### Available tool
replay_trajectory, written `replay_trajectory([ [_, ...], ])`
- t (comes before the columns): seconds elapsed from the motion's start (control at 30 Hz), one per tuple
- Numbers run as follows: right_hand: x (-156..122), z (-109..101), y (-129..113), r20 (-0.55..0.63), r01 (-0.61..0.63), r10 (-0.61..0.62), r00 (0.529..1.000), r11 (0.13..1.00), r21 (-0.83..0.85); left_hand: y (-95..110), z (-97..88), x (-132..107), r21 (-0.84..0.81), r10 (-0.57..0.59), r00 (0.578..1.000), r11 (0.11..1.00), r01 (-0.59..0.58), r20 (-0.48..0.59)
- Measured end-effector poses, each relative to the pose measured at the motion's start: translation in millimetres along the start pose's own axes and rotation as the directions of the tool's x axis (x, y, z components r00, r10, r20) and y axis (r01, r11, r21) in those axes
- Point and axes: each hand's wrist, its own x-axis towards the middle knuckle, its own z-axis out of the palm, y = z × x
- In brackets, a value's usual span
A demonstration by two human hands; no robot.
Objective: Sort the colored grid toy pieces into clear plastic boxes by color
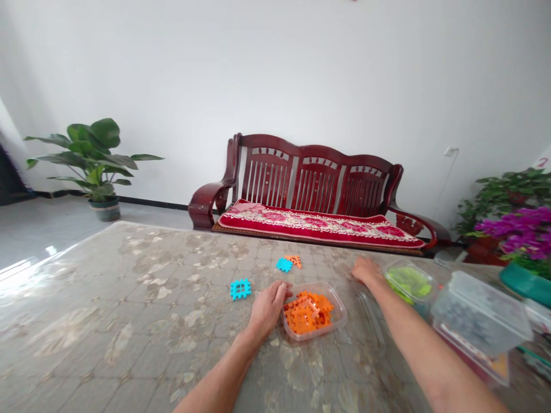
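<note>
My left hand (267, 306) rests on the table with its fingers curled against the left rim of a clear tub (340, 314) filled with orange plastic building pieces (307, 312). My right hand (365, 269) lies palm down farther back, just left of a clear tub of green pieces (408, 281); its fingers are hard to make out. A blue grid piece (240, 288) lies left of my left hand. A smaller blue piece (283, 264) and an orange piece (294, 260) lie together beyond it.
The table (129, 298) has a beige patterned cover. A lidded clear box of dark pieces (480, 318) and a teal tray (523, 284) stand at the right. Behind are a red wooden bench (314, 201), a potted plant (92, 160) and purple flowers (516, 226).
</note>
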Motion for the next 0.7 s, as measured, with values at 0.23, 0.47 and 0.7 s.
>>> replay_trajectory([
  [0.23,-6,-5,-1,0.010,0.000,0.000,1.000,0.999,0.038,-4,1.2,2,-0.004,0.006,1.000,1.000,-0.006,-0.002],
  [0.47,-22,-32,-16,-0.091,0.120,-0.108,0.990,0.984,0.135,-2,0.9,2,-0.004,0.004,1.000,1.000,-0.004,-0.002],
  [0.7,-84,-60,-34,-0.160,0.617,-0.649,0.743,0.573,0.539,-4,1.8,1,-0.009,0.004,1.000,1.000,-0.004,-0.002],
])
